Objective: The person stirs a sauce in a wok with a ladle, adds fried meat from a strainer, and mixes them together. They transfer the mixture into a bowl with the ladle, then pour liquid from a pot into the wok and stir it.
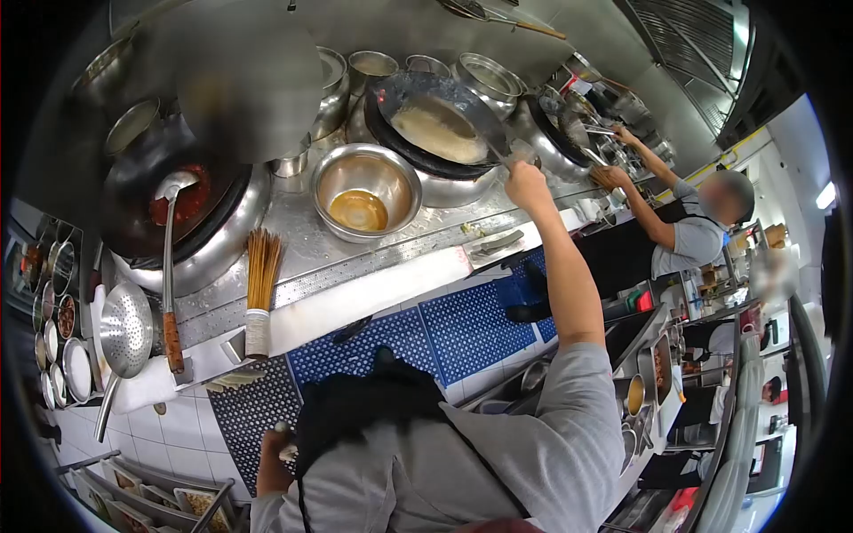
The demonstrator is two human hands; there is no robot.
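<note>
My right hand (527,185) reaches out to the right rim of a dark wok (409,93), fingers wrapped round its metal handle, with something greyish beside the knuckles. Pale cloudy liquid (435,131) lies in this wok. Down at my side, my left hand (274,449) is closed, and a small white thing (287,451) shows at its fingers; I cannot tell what it is. Close to the wok stands a steel bowl (324,185) with amber liquid in it. A bamboo wok brush (263,271) leans on the counter's front edge.
A second wok (133,200) at left holds red sauce and a wooden-handled ladle (169,258). Beside it hangs a perforated skimmer (126,329). Lidded pots (489,78) line the back. At right a co-worker (684,213) handles another wok. Blue mats (426,338) cover the floor.
</note>
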